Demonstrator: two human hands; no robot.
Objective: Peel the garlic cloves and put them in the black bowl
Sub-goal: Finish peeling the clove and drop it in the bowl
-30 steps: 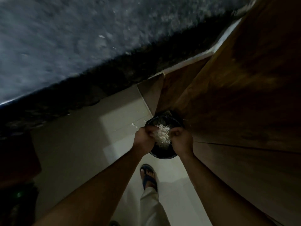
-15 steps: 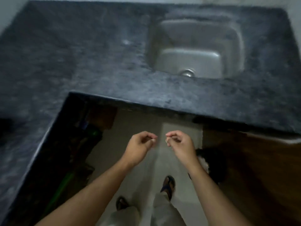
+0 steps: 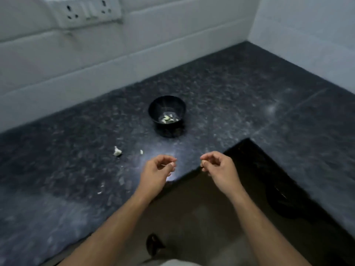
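Pinching a small pale garlic clove (image 3: 202, 163) between thumb and curled fingertips, the right hand (image 3: 221, 168) hovers over the inner corner of the dark speckled counter (image 3: 240, 89). So little of the clove shows past the fingers that its long axis and the way it points cannot be told. The left hand (image 3: 156, 169) hangs level with the right and apart from it, fingers curled in toward the thumb; a thin pale sliver shows at its fingertips, too small to name, so whether it holds anything cannot be told.

Beyond the hands, farther back on the counter, one black bowl (image 3: 166, 106) stands upright, mouth toward the camera. A small heap of peeled cloves (image 3: 167, 119) lies on its bottom; they blur together, several at least, and no firm count is possible.

Left of the left hand, one larger white garlic piece (image 3: 117, 151) lies on the counter, with one smaller bit (image 3: 141, 152) just to its right. A few tiny white flecks (image 3: 100, 188) are scattered nearer the counter's front edge.

Behind the counter rises a white tiled wall (image 3: 57, 60) bearing one socket plate (image 3: 86, 11). Below the forearms, one sandalled foot (image 3: 153, 244) shows on the floor.
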